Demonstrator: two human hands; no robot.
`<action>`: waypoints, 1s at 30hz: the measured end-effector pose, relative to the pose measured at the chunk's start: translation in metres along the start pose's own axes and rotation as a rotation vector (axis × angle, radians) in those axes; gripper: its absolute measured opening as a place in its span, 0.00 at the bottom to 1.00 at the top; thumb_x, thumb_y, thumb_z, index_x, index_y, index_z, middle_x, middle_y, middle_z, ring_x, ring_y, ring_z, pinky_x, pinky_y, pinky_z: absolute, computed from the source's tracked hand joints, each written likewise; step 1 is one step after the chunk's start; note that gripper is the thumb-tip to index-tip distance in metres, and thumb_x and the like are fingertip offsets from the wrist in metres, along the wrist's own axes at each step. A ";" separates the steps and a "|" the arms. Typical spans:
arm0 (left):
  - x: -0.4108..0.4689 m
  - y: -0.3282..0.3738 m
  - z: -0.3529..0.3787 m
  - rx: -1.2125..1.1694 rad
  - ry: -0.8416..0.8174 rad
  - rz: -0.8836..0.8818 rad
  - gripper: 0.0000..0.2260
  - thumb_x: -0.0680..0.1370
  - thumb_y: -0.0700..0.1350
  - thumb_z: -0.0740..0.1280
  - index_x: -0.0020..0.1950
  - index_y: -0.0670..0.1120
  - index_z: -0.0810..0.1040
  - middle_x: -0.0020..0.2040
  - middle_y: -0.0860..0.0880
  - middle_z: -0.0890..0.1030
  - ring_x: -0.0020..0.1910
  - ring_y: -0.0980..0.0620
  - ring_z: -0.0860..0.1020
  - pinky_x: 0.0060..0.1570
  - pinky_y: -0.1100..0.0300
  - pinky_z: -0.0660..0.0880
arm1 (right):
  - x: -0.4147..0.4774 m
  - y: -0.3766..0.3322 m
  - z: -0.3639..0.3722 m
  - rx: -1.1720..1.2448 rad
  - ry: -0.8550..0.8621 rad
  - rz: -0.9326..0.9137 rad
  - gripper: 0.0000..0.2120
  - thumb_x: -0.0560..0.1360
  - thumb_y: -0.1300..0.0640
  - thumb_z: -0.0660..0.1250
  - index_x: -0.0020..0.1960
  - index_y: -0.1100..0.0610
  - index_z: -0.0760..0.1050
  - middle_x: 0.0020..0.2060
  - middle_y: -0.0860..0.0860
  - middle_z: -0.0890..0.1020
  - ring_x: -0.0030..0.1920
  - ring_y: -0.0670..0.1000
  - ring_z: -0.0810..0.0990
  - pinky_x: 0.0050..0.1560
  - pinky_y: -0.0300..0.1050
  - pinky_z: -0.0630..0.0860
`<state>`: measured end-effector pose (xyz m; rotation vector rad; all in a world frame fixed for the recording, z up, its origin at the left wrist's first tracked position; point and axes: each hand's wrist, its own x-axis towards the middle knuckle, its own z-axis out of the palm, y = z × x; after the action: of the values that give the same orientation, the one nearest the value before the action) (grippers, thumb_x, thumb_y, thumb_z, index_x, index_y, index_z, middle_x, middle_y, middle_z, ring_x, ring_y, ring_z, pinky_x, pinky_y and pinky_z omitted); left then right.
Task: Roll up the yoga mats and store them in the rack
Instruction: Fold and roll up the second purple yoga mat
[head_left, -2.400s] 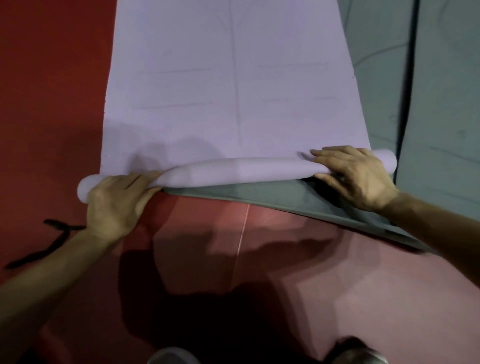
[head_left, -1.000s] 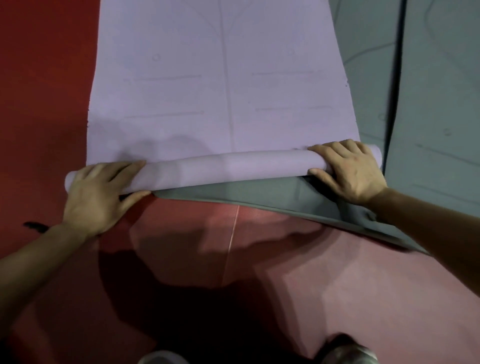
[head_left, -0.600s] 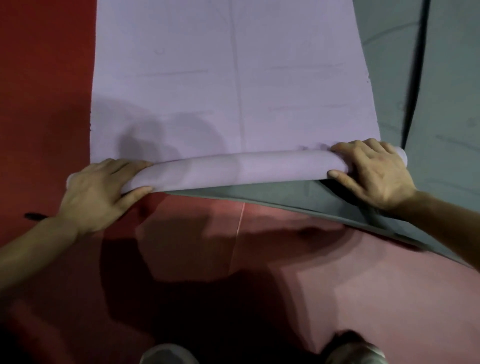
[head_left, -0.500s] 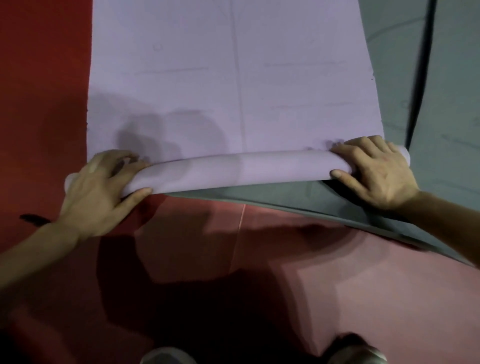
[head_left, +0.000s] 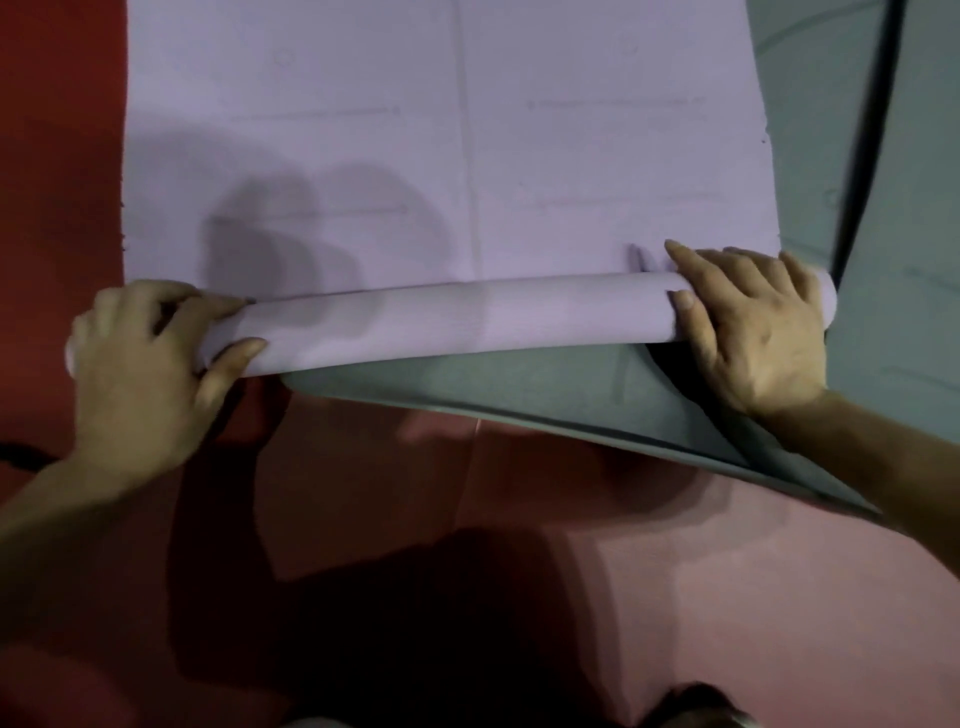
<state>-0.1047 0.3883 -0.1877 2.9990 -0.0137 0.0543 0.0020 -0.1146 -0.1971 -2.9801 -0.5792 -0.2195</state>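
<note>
Both hands (head_left: 753, 322) farther up purple mat (head_left: 457, 322)

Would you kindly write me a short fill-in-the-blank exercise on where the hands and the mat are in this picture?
1. The left hand grips the ____ end of the roll.
2. The right hand grips its ____ end.
3. Beyond the roll, the purple mat lies ____ rather than rolled.
4. The floor left of that mat is ____.

Missing words: left; right; flat; red.
</note>
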 end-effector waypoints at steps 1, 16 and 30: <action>-0.005 0.009 0.000 -0.032 0.054 -0.026 0.25 0.84 0.61 0.58 0.68 0.43 0.79 0.60 0.37 0.77 0.56 0.32 0.75 0.55 0.38 0.73 | 0.004 0.000 0.000 0.015 0.001 0.001 0.24 0.86 0.42 0.51 0.77 0.50 0.70 0.63 0.55 0.81 0.65 0.62 0.77 0.71 0.65 0.66; -0.037 0.012 0.019 -0.050 0.125 0.108 0.24 0.81 0.51 0.63 0.73 0.38 0.73 0.74 0.38 0.72 0.75 0.37 0.69 0.75 0.38 0.61 | -0.022 0.004 -0.009 0.021 -0.033 -0.049 0.34 0.80 0.35 0.56 0.78 0.55 0.69 0.71 0.62 0.73 0.74 0.66 0.68 0.75 0.71 0.55; 0.065 -0.010 0.001 -0.023 0.105 0.024 0.21 0.85 0.58 0.55 0.68 0.48 0.77 0.63 0.41 0.77 0.61 0.36 0.73 0.54 0.41 0.69 | 0.071 0.009 -0.003 -0.094 0.077 0.082 0.28 0.83 0.33 0.53 0.60 0.55 0.77 0.56 0.64 0.77 0.54 0.66 0.74 0.62 0.59 0.66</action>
<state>-0.0401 0.3976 -0.1880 2.9693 -0.0390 0.2120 0.0704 -0.0973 -0.1832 -3.0616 -0.4501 -0.3624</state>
